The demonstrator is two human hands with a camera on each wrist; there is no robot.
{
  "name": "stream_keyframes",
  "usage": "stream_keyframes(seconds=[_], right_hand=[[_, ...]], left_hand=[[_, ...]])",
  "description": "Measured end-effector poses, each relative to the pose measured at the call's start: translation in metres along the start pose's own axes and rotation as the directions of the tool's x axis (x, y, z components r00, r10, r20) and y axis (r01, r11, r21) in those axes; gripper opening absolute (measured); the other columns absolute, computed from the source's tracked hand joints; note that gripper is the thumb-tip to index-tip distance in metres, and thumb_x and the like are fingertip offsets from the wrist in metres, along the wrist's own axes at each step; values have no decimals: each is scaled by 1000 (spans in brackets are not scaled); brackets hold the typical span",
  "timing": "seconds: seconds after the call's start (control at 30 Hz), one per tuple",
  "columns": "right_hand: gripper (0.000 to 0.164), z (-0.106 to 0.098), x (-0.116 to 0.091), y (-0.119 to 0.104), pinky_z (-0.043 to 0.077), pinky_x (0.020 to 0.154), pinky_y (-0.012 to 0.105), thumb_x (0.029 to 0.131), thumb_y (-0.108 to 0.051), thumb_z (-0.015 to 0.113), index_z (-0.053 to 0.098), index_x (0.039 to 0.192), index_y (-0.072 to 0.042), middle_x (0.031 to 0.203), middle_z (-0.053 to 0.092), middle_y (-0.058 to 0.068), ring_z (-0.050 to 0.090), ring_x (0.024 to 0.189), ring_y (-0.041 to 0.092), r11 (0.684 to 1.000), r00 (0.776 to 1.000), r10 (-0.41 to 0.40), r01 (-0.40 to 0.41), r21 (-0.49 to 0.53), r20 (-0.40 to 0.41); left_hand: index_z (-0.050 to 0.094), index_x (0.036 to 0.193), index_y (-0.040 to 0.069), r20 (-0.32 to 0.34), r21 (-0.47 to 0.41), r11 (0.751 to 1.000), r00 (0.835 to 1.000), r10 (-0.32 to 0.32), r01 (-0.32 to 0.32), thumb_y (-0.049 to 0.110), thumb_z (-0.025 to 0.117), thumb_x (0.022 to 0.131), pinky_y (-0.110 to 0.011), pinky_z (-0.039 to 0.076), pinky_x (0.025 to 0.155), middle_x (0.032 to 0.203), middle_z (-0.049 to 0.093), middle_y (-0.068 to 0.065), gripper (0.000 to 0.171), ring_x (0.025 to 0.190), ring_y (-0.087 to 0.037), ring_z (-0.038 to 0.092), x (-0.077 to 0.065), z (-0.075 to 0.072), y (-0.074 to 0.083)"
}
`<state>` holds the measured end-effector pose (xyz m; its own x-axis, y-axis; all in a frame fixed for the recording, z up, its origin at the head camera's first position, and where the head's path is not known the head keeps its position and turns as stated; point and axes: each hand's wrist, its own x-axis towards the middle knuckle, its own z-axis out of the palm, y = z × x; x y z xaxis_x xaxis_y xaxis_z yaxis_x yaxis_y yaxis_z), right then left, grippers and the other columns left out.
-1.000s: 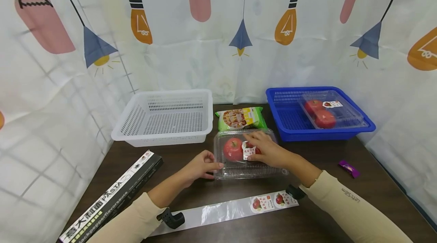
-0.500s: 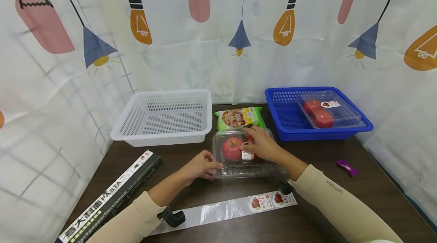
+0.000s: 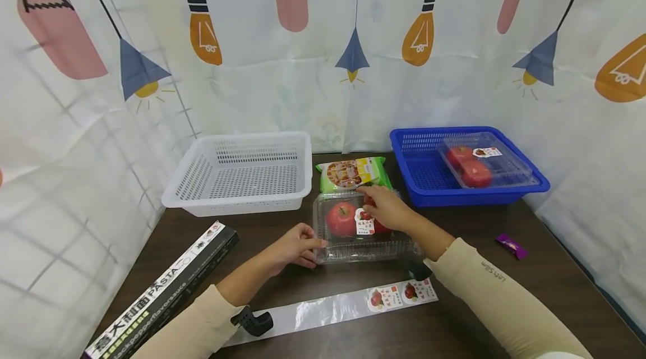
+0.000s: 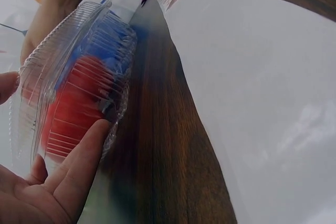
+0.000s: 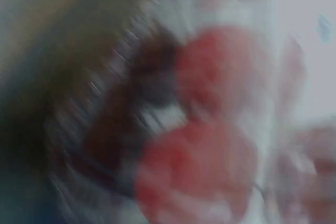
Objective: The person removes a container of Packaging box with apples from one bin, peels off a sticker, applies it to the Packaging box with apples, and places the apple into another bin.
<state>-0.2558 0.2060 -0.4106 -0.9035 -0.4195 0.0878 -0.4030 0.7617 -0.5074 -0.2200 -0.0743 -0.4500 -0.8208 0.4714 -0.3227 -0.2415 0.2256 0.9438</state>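
A clear plastic clamshell box with red apples lies on the table, lid down. A white label with a red fruit picture sits on the lid. My left hand grips the box's left side; in the left wrist view its thumb is at the lid edge and its fingers lie against the box wall. My right hand is over the lid's far right part, thumb at the label's upper edge, partly hiding an apple. The right wrist view is blurred, with red apples showing.
A green snack bag is behind the box. A white basket stands left, a blue basket with another apple box right. A label strip lies in front, a pasta box left, a purple candy right.
My right hand has drawn its flat fingers back from the label and shifted slightly toward the lid's far edge, uncovering the label. My left hand keeps its grip on the box.
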Motion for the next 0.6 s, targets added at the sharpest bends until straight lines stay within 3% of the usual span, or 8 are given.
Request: stream_keyframes(seconds=[0.13,0.23,0.37,0.6], right_hand=[[65,-14,-4,5,43,94,48,91,-23,71,40,148,-13,125,51,7,46,114,26,999,980,-34,32,17,196],[81,-21,-6,5,38,100,54,84,-35,77,35,152,-20,139,42,8,40,125,29,1000,956,-28,25,14,291],[91,-24,-7,4,35,102,57,77,-39,82,34,152,-24,141,38,6,37,128,31,1000,942,-18,23,-10,334],[91,-22,-7,3,32,103,59,76,-40,83,36,152,-22,142,37,8,35,129,32,999,941,-11,28,-47,338]], left_hand=[[38,110,1,8,5,1000,1000,-2,2,27,74,87,-43,58,70,96,55,-16,50,72,-25,68,-1,-1,-1],[38,110,1,13,4,1000,1000,-4,4,28,74,87,-43,58,70,96,55,-16,50,72,-25,68,-2,-2,-2],[38,111,1,30,0,1000,1000,7,-7,28,73,88,-44,58,71,97,56,-16,50,74,-26,69,-4,-2,-1],[38,111,1,32,12,1000,999,22,-22,28,72,89,-45,57,72,99,56,-16,49,76,-27,69,-3,-2,-1]])
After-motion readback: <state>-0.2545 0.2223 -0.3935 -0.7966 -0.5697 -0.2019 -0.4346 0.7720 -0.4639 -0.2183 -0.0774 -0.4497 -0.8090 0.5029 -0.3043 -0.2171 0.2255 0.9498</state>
